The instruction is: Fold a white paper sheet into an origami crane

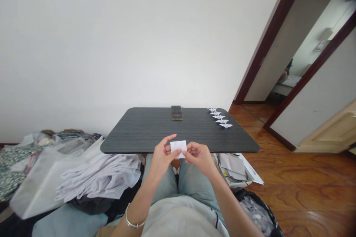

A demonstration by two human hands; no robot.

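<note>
Between my two hands, just over the near edge of the dark table (144, 133), is a small folded square of white paper (178, 146). My left hand (162, 155) pinches its left and lower side with the thumb in front, the index finger stretched upward. At the lower right corner, my right hand (198, 155) grips the paper between thumb and curled fingers. Several white folded paper cranes (221, 121) stand in a slanting row at the table's right side. A phone (177, 113) lies at the far edge, near the middle.
Piled clothes (102, 177) and clear plastic bags (47, 177) lie to the left of the table. Below its right side are a white box of papers (233, 170) and a black bag of paper scraps (257, 211). A white wall stands behind; a doorway opens at right.
</note>
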